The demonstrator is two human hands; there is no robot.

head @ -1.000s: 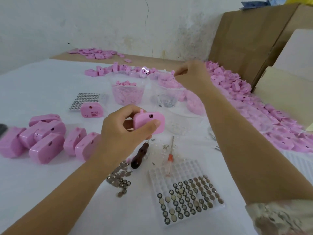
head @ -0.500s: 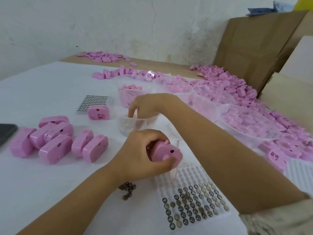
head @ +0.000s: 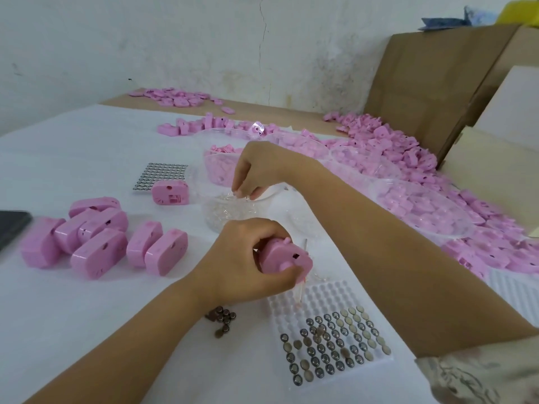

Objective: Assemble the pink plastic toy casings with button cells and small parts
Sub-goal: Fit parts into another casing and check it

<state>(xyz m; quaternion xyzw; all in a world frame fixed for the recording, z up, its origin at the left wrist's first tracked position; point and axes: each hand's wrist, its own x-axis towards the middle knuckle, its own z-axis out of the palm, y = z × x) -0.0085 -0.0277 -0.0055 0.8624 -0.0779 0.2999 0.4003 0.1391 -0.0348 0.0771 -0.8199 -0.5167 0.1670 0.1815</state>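
Left hand grips casing; right hand pinches parts

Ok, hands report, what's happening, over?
Left grip holds pink casing. Right grip at clear parts tub, pinch unclear. Nothing blocking.

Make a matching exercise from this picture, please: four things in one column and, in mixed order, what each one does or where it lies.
1. left hand
2. right hand
3. white tray
4. dark phone

a. lies at the picture's far left
b. holds rows of button cells
c. grips a pink casing
d. reaches down into the clear bowl

Pairs: 1-c, 2-d, 3-b, 4-a.
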